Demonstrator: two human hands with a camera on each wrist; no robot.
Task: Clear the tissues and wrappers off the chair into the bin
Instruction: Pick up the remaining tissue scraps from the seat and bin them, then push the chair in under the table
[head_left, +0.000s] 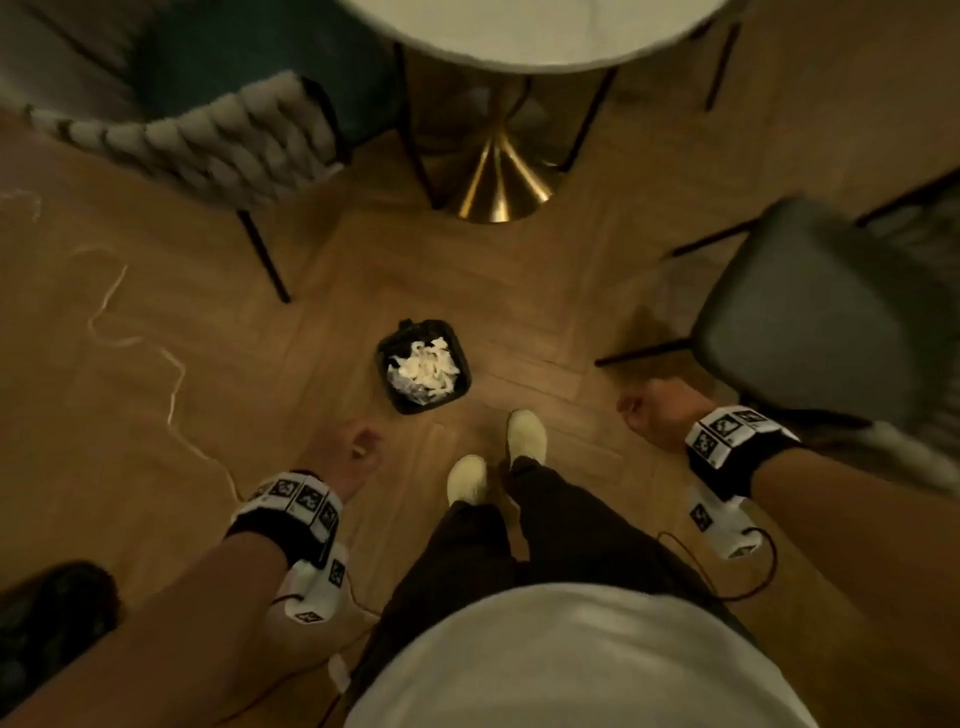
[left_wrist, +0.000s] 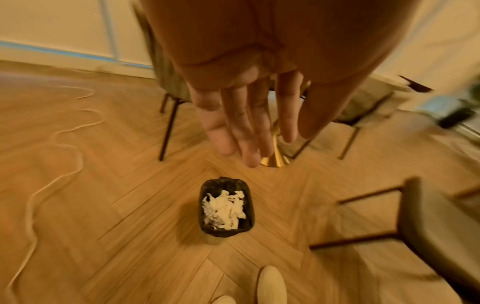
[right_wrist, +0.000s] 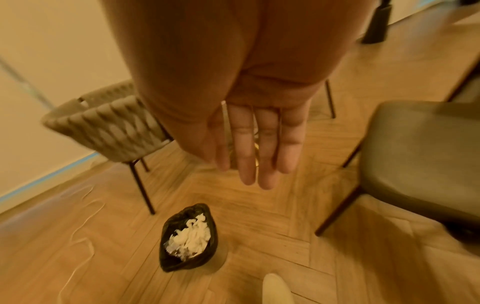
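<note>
Nearest: white shirt front and dark trousers of the person, with two pale shoes (head_left: 527, 435) planted on the herringbone wood floor (head_left: 182, 415).

Left hand (left_wrist: 241, 123): held out at the near left, fingers (left_wrist: 255, 131) straight and loosely spread, nothing in it. Black wrist band with marker tiles (head_left: 293, 501) behind it.

Right hand (right_wrist: 255, 142): held out at the near right, just beside the front edge of the dark chair; fingers (right_wrist: 267, 148) straight, side by side, holding nothing. Matching wrist band.

Bin (head_left: 423, 366): small, lined with a black bag, standing on the floor between the two hands and slightly farther out, just ahead of the shoes. Contents: crumpled white tissues (head_left: 428, 366) plus some shiny wrapper scraps, blurred.

Dark chair (head_left: 810, 312): right of the bin, padded seat, thin dark legs. Seat surface bare where visible.

Woven chair (head_left: 208, 145): far left, pale braided back, dark legs.

White cord (head_left: 135, 332): trailing in loops over the floor at left.

Farthest: round pale table (head_left: 519, 31) on a flared gold pedestal (head_left: 501, 182).
</note>
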